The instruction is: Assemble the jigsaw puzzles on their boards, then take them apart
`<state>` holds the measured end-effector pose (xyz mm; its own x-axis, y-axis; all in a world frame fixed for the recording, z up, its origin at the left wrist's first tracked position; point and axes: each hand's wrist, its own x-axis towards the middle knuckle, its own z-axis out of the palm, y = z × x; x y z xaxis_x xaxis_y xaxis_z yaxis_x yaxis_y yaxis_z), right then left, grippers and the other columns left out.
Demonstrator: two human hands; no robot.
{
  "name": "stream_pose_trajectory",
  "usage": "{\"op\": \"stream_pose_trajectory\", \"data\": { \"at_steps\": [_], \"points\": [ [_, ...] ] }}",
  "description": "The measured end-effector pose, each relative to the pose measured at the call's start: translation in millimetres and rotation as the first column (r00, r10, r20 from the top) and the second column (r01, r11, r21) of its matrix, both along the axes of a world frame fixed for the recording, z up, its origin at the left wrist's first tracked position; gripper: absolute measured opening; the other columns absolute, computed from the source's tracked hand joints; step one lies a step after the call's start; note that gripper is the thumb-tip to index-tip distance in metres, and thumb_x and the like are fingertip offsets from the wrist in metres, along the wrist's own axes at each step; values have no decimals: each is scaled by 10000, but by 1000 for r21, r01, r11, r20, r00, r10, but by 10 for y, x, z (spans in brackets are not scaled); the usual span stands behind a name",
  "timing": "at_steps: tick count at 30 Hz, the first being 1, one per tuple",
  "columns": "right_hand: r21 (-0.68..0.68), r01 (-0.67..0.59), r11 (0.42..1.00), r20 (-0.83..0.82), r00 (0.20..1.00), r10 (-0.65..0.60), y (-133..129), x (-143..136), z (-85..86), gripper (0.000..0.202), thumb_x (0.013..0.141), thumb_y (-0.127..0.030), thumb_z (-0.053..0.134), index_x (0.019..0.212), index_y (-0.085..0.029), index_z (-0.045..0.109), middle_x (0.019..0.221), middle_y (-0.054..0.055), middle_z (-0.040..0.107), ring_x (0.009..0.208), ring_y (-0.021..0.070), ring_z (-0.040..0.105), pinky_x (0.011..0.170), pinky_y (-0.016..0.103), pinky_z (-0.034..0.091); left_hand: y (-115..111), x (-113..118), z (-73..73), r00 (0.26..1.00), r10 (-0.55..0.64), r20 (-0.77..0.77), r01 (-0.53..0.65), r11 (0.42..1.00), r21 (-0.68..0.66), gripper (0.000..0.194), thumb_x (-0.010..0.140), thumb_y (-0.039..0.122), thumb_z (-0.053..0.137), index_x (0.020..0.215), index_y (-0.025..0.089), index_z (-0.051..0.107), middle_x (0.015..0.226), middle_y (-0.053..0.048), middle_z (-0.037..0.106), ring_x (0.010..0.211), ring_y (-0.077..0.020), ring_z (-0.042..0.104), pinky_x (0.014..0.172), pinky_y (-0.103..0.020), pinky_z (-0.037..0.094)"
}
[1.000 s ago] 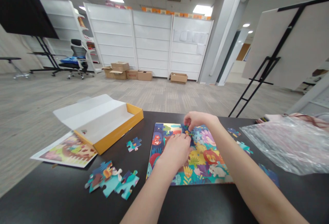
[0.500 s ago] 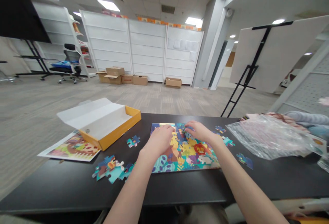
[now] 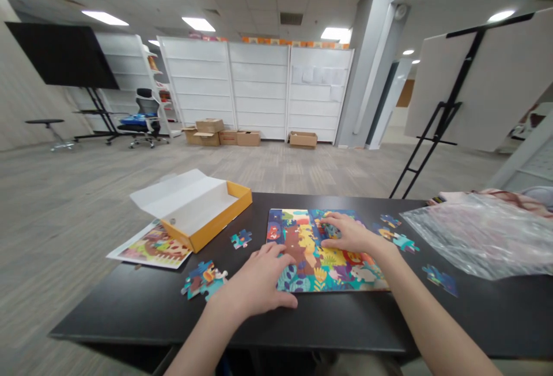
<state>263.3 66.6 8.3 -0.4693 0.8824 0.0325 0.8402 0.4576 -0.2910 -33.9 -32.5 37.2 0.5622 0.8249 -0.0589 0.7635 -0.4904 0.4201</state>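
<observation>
A colourful jigsaw puzzle [image 3: 298, 249] with animals and plants lies on the black table, its picture largely filled in. My right hand [image 3: 352, 235] is over its upper middle, thumb and fingers curled around a dark blue puzzle piece [image 3: 330, 231]. Whether that piece lies flat or is raised is hard to tell. At the lower left edge of the puzzle rests my left hand [image 3: 263, 278], fingers apart, thumb stretched to the right, holding nothing. Loose pieces [image 3: 203, 278] are heaped left of it, partly behind my forearm. Another loose piece [image 3: 241, 239] sits higher up.
An open yellow box [image 3: 222, 215] with white flaps stands at the left, beside a picture sheet [image 3: 158, 247]. Right of the puzzle are more loose pieces [image 3: 406, 242] and a single blue piece [image 3: 440, 280]. Clear plastic wrapping [image 3: 470, 238] covers the table's right side.
My left hand has drawn back from the puzzle's upper left to its lower left edge and spread its fingers. My right hand stays over the upper middle. The view has swung left.
</observation>
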Motion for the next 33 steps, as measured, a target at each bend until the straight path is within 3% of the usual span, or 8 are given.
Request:
{"op": "stream_pose_trajectory", "data": {
  "at_steps": [4, 18, 22, 25, 27, 30, 33],
  "points": [
    [-2, 21, 1000, 1, 1000, -21, 34, 15, -54, 709, 784, -606, 688, 1356, -192, 622, 1462, 190, 525, 1344, 371, 490, 1125, 491, 386, -7, -12, -52, 999, -25, 33, 23, 998, 50, 511, 787, 405, 780, 1262, 289, 632, 1398, -76, 554, 1352, -307, 447, 1104, -458, 418],
    [3, 29, 1000, 22, 999, -30, 92, 39, -61, 699, 763, -632, 660, 1331, -225, 643, 1426, 172, 567, 1316, 375, 525, 1110, 504, 409, -44, -33, -141, 998, -41, 52, 33, 987, 159, 516, 807, 435, 744, 1280, 284, 607, 1369, -77, 566, 1332, -315, 465, 1108, -497, 418],
    [0, 33, 999, 29, 999, -33, 100, 44, -62, 697, 751, -641, 662, 1324, -243, 647, 1430, 163, 569, 1321, 383, 523, 1114, 521, 402, -11, -74, -81, 993, -54, 107, 39, 989, 143, 570, 761, 477, 789, 1266, 273, 620, 1367, -74, 578, 1307, -302, 497, 1089, -458, 437],
    [-10, 28, 1000, 23, 999, -28, 74, 39, -21, 696, 773, -648, 637, 1322, -221, 645, 1418, 173, 577, 1292, 375, 547, 1101, 503, 418, 37, -315, 69, 967, -38, 252, 7, 992, 123, 528, 803, 443, 763, 1273, 255, 616, 1360, -62, 602, 1265, -235, 548, 1083, -347, 437],
    [-10, 24, 1000, 17, 1000, -24, 59, 42, 7, 676, 798, -659, 602, 1296, -205, 659, 1388, 178, 598, 1258, 364, 569, 1085, 487, 434, 47, -605, 167, 954, 108, 280, -142, 985, 103, 360, 869, 358, 674, 1211, 248, 644, 1237, -36, 678, 1150, -205, 622, 1015, -311, 476],
    [26, 30, 999, 16, 999, -30, 62, 51, 28, 605, 827, -658, 568, 1202, -202, 705, 1316, 175, 641, 1199, 356, 600, 1051, 472, 460, 3, -1097, 218, 929, 345, 130, -354, 934, 53, 237, 860, 293, 608, 1070, 212, 683, 1066, -35, 738, 1003, -221, 684, 904, -315, 519],
    [84, 37, 996, 17, 999, -38, 88, 51, 29, 536, 856, -631, 543, 1129, -208, 729, 1273, 164, 663, 1159, 346, 621, 1024, 453, 479, -73, -1423, 158, 900, 434, -22, -433, 900, 40, 307, 772, 262, 661, 1073, 207, 692, 1116, -55, 739, 1061, -252, 674, 940, -336, 504]
  ]
}}
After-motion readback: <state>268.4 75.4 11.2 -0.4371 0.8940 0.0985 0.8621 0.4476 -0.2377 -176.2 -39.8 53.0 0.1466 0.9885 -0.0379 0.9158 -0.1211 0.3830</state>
